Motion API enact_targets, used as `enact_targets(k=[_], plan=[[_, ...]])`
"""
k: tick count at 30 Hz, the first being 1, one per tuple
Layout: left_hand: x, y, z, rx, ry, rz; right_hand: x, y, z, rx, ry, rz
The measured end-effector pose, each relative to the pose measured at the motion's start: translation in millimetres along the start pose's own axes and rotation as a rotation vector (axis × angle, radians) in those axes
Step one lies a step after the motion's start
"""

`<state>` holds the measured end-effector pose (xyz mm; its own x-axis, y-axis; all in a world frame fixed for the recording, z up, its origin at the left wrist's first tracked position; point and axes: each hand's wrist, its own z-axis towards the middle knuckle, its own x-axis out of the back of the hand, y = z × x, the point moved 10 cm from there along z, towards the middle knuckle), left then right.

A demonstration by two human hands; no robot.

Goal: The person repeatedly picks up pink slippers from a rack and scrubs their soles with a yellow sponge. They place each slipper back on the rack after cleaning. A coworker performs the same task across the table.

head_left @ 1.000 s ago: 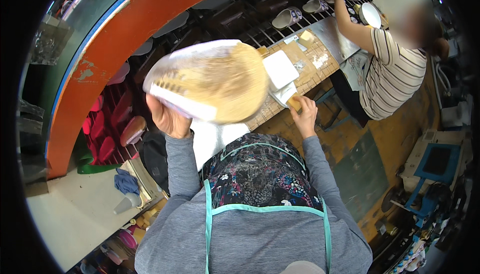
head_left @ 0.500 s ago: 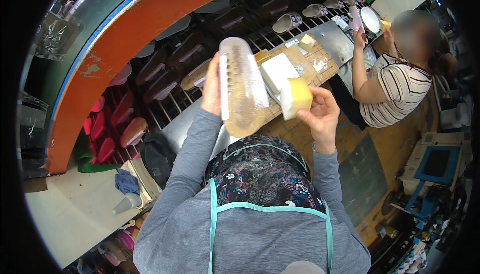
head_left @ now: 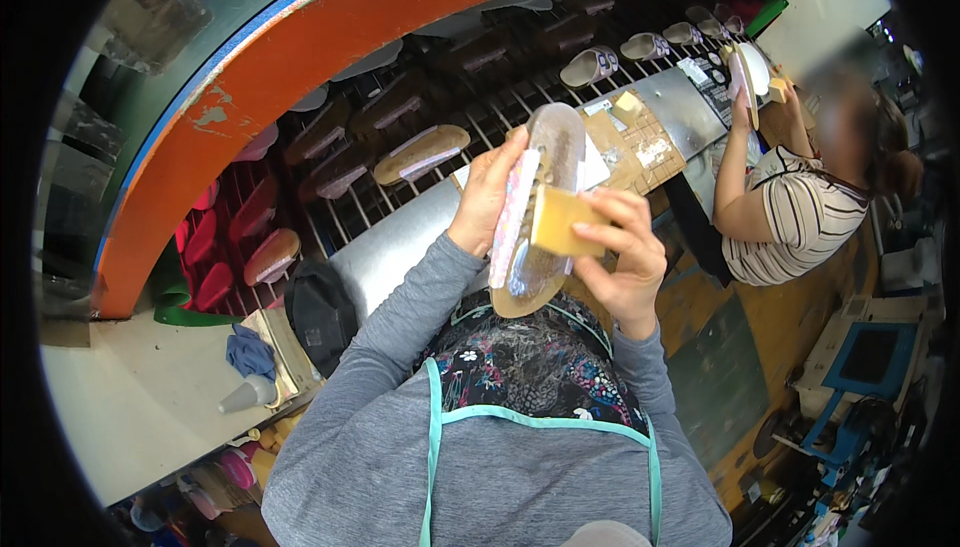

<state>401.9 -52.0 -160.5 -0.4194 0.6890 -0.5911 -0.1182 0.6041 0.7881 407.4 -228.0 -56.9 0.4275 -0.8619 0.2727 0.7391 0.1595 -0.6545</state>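
Observation:
In my left hand (head_left: 487, 199) is a shoe sole (head_left: 556, 145), brownish and glossy, with a pale pink patterned strip (head_left: 512, 217) along its left side. The fingers grip it by that side, and it is held tilted in front of my apron. My right hand (head_left: 630, 259) pinches a block of yellow sponge (head_left: 565, 223), which lies over the middle of the sole and appears to touch it. The sponge hides part of the sole's surface. Behind the sole, a white dish (head_left: 596, 169) on the bench is mostly covered from sight.
A slatted rack (head_left: 487, 132) carrying several soles and sandals runs beneath an orange arch (head_left: 215, 112). A cardboard sheet (head_left: 650, 142) lies on the metal bench. At the right a person in a striped top (head_left: 800, 202) holds a sole and a sponge. A black bag (head_left: 320, 305) sits at left.
My right hand has brought the sponge from beside the white dish leftward onto the sole. My left hand has turned the sole, so its pink strip now shows. The whole view has shifted slightly.

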Motion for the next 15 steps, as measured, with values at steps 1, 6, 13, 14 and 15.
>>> enact_targets(k=[1,6,13,14,15], plan=[[-6.1,0.9,-1.7,-0.005,-0.028,0.001,4.2,3.1,5.1,0.019,0.050,-0.015],[-21.4,3.0,-6.4,-0.046,-0.049,0.016,2.6,16.2,16.8,0.003,0.064,0.056],[-24.1,5.2,-4.0,-0.071,-0.103,0.072,5.0,23.1,20.4,-0.033,0.055,0.054],[-23.4,5.6,-3.2,-0.078,-0.095,0.087,4.7,23.3,21.2,-0.033,0.040,0.053],[-24.5,7.1,-1.8,-0.090,-0.103,0.101,4.6,22.1,21.4,-0.025,0.024,0.038]])
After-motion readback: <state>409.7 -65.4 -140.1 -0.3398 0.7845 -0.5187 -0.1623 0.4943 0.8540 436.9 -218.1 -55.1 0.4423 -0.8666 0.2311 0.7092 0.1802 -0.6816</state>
